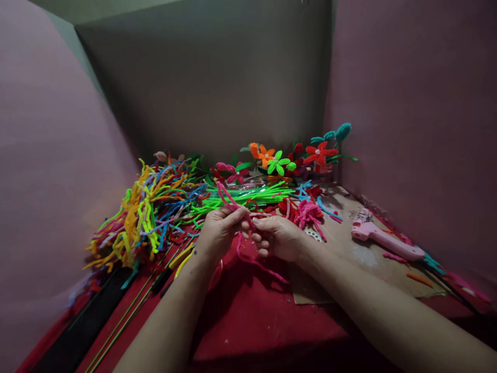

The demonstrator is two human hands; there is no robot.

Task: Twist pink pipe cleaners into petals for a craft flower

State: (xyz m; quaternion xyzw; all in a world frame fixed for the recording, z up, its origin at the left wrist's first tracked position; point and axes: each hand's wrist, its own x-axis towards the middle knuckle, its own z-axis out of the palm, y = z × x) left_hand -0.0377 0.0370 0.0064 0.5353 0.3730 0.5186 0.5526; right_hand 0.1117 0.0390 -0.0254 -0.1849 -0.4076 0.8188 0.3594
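Observation:
Pinched between both hands over the red cloth is a pink pipe cleaner (226, 196). My left hand (223, 228) is closed on it, and one fuzzy length sticks up past the thumb. My right hand (277, 234) grips it from the other side, thumb and fingertips pressed together close to the left fingers. A long pink strand (262, 267) trails below the hands toward the right. How the strands join between the fingers is hidden. Just behind the hands lie bright green pipe cleaners (267, 194), and a pink bundle (308, 212) rests beyond my right hand.
A heap of multicoloured pipe cleaners (143, 207) lies at left. Finished fuzzy flowers, among them a red flower (319, 152) and a green flower (277, 163), stand along the back. On a cardboard sheet (365, 256) at right rests a pink glue gun (384, 238). Thin green stems (124, 311) lie front left.

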